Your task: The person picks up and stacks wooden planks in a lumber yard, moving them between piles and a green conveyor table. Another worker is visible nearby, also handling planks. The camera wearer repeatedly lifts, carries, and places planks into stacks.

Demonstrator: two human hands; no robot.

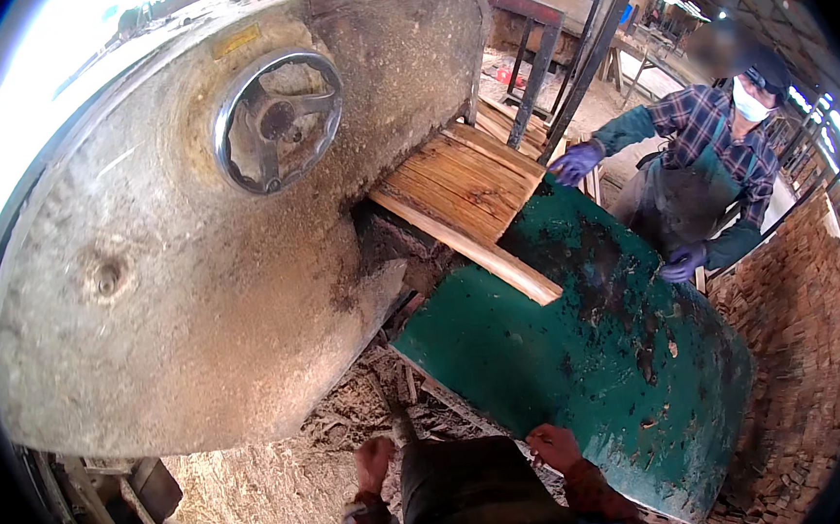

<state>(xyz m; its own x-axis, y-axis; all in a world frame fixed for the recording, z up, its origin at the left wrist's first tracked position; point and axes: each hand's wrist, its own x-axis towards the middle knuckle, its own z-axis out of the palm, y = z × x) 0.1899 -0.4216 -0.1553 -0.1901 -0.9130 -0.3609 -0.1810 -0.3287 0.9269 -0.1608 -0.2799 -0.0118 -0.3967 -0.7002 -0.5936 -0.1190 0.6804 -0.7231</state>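
Observation:
My left hand is loosely closed low in the view, beside a slanting wooden stick; I see nothing in its fingers. My right hand has its fingers curled at the near edge of a green worktable, and no object shows in it. Farther off, a squared wooden block with a narrow wooden strip along its near side juts out from the large sawdust-covered machine. Both lie over the table's far left part, away from my hands.
The machine housing with a metal handwheel fills the left. Across the table stands a person in purple gloves, one hand near the block. Sawdust and scraps cover the floor; stacked wood pieces lie at right.

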